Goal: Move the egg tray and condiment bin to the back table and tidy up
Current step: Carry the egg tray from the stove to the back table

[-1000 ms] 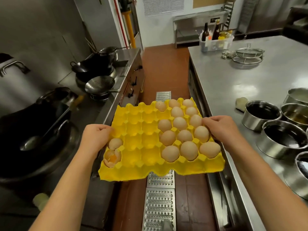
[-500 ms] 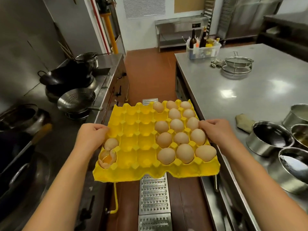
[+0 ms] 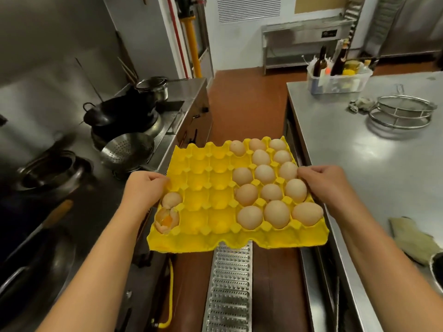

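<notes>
A yellow egg tray [image 3: 206,188] hangs level over the aisle, carried between both hands. Several whole eggs [image 3: 265,174] fill its right side, and a cracked egg with yolk showing [image 3: 167,220] lies at its near left corner. My left hand [image 3: 143,188] grips the tray's left edge, my right hand [image 3: 323,182] grips its right edge. A clear condiment bin [image 3: 339,83] with bottles stands at the far end of the steel table [image 3: 359,164] on my right. A steel back table [image 3: 302,32] stands against the far wall.
On my left runs a stove line with woks [image 3: 107,116], a colander [image 3: 127,149] and a pot [image 3: 153,88]. The steel table carries a wire strainer [image 3: 402,111], a rag [image 3: 359,104] and a cloth [image 3: 412,240]. A floor drain grate [image 3: 230,288] lies along the brown aisle.
I have moved forward along the aisle with the tray in both hands; the condiment bin and back table are nearer, and the steel bowls on the right have dropped out of view.
</notes>
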Tool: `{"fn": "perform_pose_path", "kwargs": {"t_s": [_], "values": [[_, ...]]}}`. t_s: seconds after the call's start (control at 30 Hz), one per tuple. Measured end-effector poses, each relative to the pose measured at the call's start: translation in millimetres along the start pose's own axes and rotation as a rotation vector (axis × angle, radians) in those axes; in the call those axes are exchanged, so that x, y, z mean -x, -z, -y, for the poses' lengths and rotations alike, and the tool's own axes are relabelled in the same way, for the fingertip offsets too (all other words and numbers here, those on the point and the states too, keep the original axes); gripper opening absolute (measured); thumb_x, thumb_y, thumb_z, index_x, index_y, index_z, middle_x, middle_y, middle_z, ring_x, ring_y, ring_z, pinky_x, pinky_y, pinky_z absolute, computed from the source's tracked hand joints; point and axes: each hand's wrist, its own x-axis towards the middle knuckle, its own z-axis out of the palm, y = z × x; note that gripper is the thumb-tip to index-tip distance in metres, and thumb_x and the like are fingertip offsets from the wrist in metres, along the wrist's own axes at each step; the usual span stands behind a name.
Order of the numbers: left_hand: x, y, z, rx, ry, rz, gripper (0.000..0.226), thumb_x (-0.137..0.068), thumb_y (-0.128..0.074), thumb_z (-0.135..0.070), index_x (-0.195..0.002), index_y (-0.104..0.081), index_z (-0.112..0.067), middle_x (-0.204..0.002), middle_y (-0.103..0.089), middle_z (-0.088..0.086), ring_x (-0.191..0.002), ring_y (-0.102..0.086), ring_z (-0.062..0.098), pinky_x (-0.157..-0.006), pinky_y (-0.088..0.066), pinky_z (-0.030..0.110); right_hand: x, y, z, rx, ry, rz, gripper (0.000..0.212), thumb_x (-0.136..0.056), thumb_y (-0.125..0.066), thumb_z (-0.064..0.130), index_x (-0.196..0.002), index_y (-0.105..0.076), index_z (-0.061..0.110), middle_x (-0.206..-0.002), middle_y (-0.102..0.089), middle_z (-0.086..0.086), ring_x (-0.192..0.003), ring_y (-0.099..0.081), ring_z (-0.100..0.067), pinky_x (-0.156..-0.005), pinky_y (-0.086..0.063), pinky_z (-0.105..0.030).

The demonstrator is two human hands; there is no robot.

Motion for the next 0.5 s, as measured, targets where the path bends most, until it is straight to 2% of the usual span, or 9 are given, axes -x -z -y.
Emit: {"fn": "perform_pose_path", "kwargs": {"t_s": [0.07, 0.2, 0.4, 0.5], "values": [[-16, -1, -2, -0.005, 0.012, -0.019, 0.016, -0.093, -0.063, -0.018, -0.085, -0.073, -0.027, -0.083, -0.066, -0.006, -0.081, -0.061, 0.014, -0.068, -0.052, 0.032, -22, -10, 6, 0.004, 0.001, 0.018, 0.025, -0.084, -0.067, 0.027, -0.076, -0.076, 0.005, -0.074, -0.070, -0.018, -0.070, -0.065, -0.027, -0.067, -0.055, -0.040], [-57, -7, -7, -0.026, 0.015, -0.037, 0.021, -0.093, -0.062, -0.018, -0.078, -0.073, -0.028, -0.078, -0.066, -0.002, -0.075, -0.061, 0.016, -0.067, -0.051, 0.032, -67, -32, 9, 0.034, -0.006, 0.051, 0.029, -0.084, -0.066, 0.031, -0.075, -0.076, 0.005, -0.073, -0.072, -0.015, -0.059, -0.061, -0.017, -0.054, -0.046, -0.027], [-139, -19, -13, -0.049, -0.012, -0.014, 0.021, -0.095, -0.060, -0.018, -0.080, -0.072, -0.025, -0.076, -0.062, 0.002, -0.069, -0.055, 0.015, -0.068, -0.049, 0.032, -137, -70, 20, 0.034, -0.028, 0.043, 0.031, -0.084, -0.066, 0.032, -0.081, -0.075, 0.002, -0.083, -0.072, -0.019, -0.067, -0.065, -0.022, -0.062, -0.051, -0.033], [-182, -25, -18, -0.038, -0.039, 0.007, 0.022, -0.096, -0.059, -0.018, -0.079, -0.070, -0.025, -0.075, -0.060, 0.001, -0.067, -0.053, 0.014, -0.062, -0.046, 0.028, -167, -86, 29, 0.048, -0.013, 0.016, 0.029, -0.084, -0.065, 0.031, -0.079, -0.076, 0.005, -0.081, -0.073, -0.017, -0.068, -0.067, -0.022, -0.062, -0.053, -0.034]]}}
